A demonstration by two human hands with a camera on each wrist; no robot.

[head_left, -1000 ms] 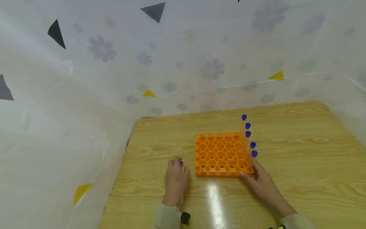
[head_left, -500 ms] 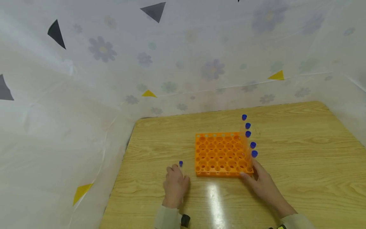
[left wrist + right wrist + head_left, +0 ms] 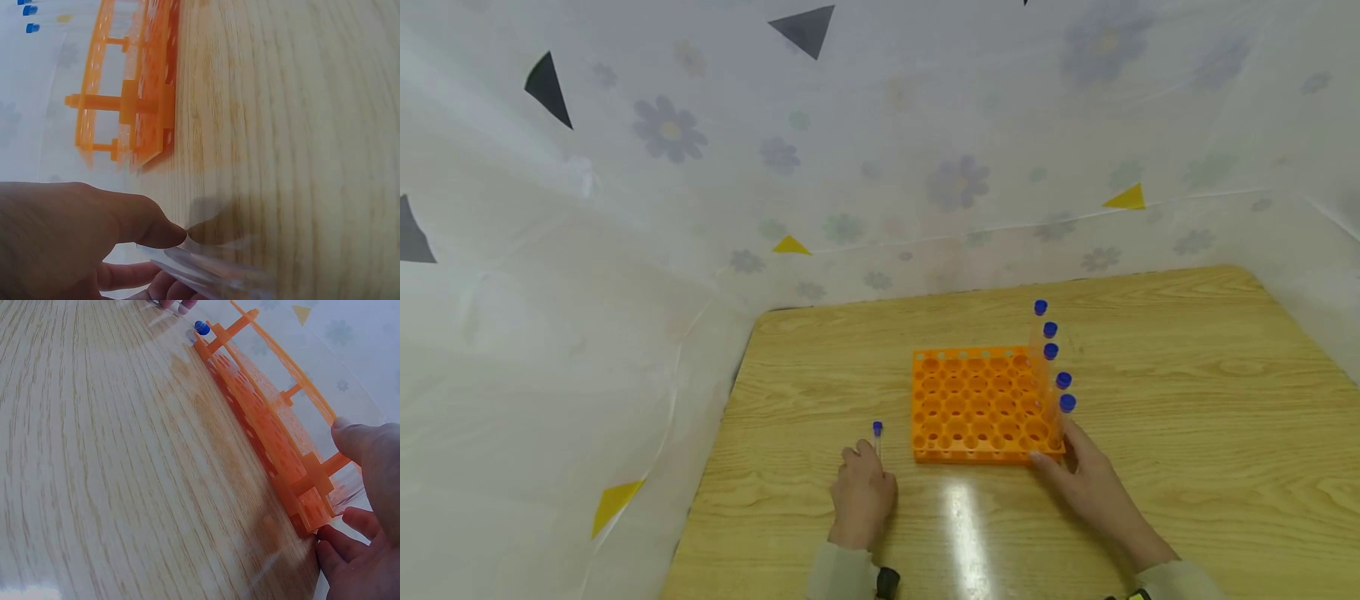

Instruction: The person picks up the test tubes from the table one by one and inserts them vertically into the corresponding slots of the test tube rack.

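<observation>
An orange test tube rack (image 3: 973, 457) stands on the table, with several clear blue-capped test tubes (image 3: 1051, 351) upright along its right side. To the left of the rack my left hand (image 3: 861, 498) holds another clear test tube (image 3: 219, 275) low over the table. Its blue cap (image 3: 877, 427) points away from me, beyond the fingers. In the left wrist view the thumb lies along one side of the tube and the fingers on the other. My right hand (image 3: 1093, 490) grips the rack's near right corner, thumb on the front edge and fingers round the end.
The wood-grain table (image 3: 1187, 400) extends on both sides of the rack. A pale flower-print sheet (image 3: 865, 167) hangs behind and to the left, with dark and yellow triangles on it. A dark device sits on my left wrist.
My left hand has slid back toward me along the test tube, so more of the tube shows past the fingers. The cap has barely shifted. Right hand and rack are unmoved.
</observation>
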